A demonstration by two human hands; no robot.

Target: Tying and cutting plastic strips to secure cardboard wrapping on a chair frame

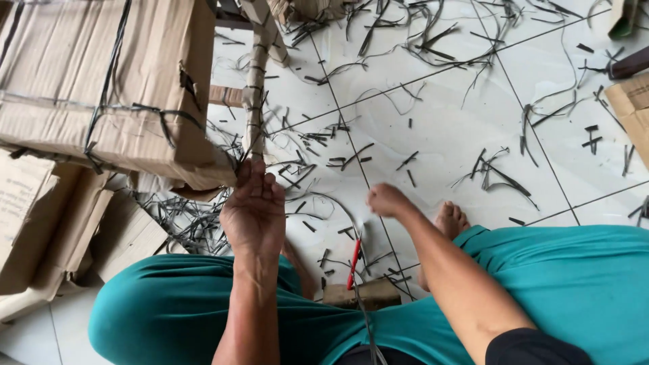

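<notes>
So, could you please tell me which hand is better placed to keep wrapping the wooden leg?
Probably the left hand: its fingers already touch the wrapped wooden leg beside the cardboard-covered frame. The right hand is closed, apart, above the tiled floor.

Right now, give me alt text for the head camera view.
A seated person in teal trousers holds the left hand against a cardboard-wrapped chair leg, while the right hand pulls a thin dark strip over a white tiled floor littered with dark strip offcuts.
</notes>
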